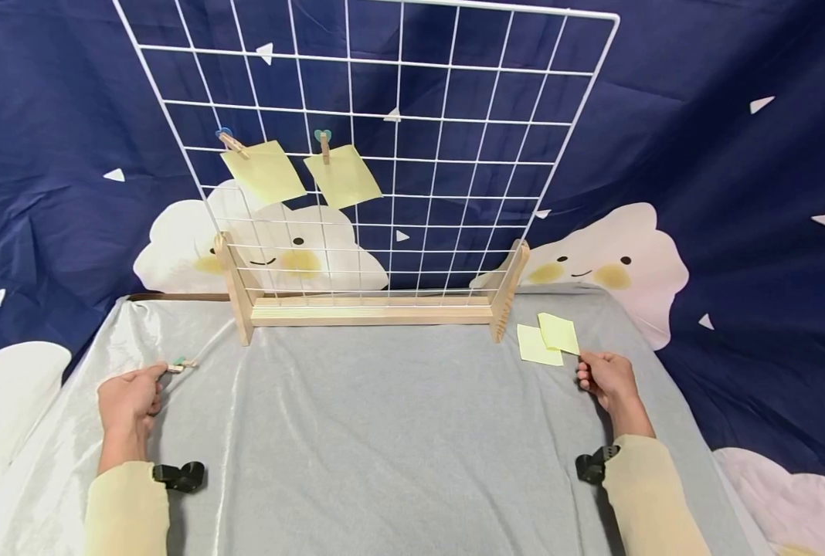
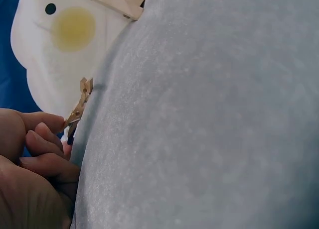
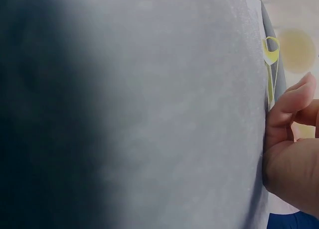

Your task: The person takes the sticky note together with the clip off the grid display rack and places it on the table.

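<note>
At the left of the table my left hand [image 1: 129, 398] pinches a small wooden clothespin [image 2: 77, 109] between thumb and finger. In the head view, a bit of green shows beside the clothespin [image 1: 175, 368]; whether a second one lies there I cannot tell. My right hand [image 1: 609, 377] pinches the near corner of a yellow paper note [image 1: 559, 333] at the table's right. That note partly overlaps another yellow note [image 1: 536, 347] on the cloth. In the right wrist view the fingers [image 3: 294, 102] are seen from the side, with the curled yellow paper [image 3: 270, 54] beyond them.
A white wire grid [image 1: 422, 139] stands upright in a wooden base [image 1: 371, 313] at the table's back. Two yellow notes, left [image 1: 266, 174] and right [image 1: 346, 177], hang on it from clothespins with blue and green hearts. Grey cloth [image 1: 385, 432] covers the table.
</note>
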Motion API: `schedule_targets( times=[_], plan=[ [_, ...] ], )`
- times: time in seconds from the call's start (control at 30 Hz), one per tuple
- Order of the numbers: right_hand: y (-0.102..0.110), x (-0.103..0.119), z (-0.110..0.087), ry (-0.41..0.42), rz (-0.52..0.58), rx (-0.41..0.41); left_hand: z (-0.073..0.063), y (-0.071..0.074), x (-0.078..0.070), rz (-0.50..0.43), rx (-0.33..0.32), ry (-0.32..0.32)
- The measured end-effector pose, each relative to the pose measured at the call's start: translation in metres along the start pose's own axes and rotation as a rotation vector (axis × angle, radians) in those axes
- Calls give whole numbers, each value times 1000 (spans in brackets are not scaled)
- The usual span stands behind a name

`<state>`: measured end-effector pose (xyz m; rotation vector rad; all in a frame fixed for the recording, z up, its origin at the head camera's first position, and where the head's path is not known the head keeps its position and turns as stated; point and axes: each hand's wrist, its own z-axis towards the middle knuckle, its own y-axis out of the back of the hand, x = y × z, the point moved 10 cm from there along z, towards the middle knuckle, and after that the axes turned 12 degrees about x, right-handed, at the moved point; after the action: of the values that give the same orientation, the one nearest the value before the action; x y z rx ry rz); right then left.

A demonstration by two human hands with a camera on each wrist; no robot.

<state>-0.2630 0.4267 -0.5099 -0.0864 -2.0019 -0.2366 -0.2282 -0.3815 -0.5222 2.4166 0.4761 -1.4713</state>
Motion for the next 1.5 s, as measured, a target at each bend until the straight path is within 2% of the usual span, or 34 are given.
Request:
schedule_targets(
  times=[0.23,0.5,0.6,0.83,1.13,1.37,1.5],
  plan=[
    [0,4,-3,20,24,-18,-1,2,-1,10,-14,-17],
    [-2,23,-9,106,52,-63,-4,5,1,-29,-41,-1],
    [-7,31,-12,135,33,-50,-5,7,2,-54,-52,2],
    [-31,53,-17,206,10,35,-4,9,2,-95,-55,-10],
    [-69,81,-22,286,12,115,-4,10,-10,-260,-61,-90],
    [-90,90,-26,313,57,166,-7,-3,-20,-232,-7,-110],
    [-100,93,-28,325,83,171,-9,-9,-25,-208,-2,-143]
  ],
)
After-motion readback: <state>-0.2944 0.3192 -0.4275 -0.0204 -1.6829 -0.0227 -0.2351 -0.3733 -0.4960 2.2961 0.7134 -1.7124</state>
